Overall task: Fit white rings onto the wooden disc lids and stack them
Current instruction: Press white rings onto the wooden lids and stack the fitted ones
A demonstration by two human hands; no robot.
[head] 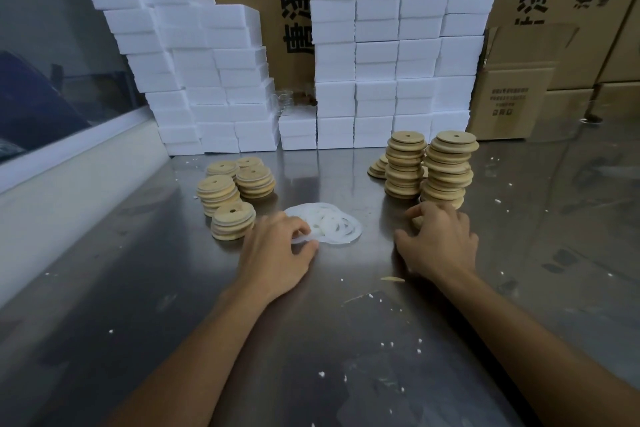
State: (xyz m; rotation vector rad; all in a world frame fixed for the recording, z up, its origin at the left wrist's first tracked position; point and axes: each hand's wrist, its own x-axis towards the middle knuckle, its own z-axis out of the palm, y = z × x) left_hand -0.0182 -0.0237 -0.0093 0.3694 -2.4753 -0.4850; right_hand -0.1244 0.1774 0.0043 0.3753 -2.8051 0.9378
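a: head view first. what is the left hand (277,250) doing?
b: its fingers are curled onto the near edge of the pile of white rings (329,224), pinching 1 ring (300,240) between thumb and fingertips, low on the steel table (311,340).
a: and the right hand (438,239)?
b: it lies on the table at the foot of the 2 tall stacks of wooden disc lids (446,166), fingers bent over 1 wooden lid (417,221) that shows only as a sliver under the fingertips. it seems to grip that lid, though most of it is hidden.
a: where are the other lids?
b: shorter stacks (230,198) stand to the left of the ring pile, 4 of them close together, each lid with a small hole in the middle. a few more lie flat behind the tall stacks.
a: anything behind?
b: white foam blocks (377,45) piled high along the back of the table, and cardboard boxes (512,100) beyond them. white crumbs dot the table.
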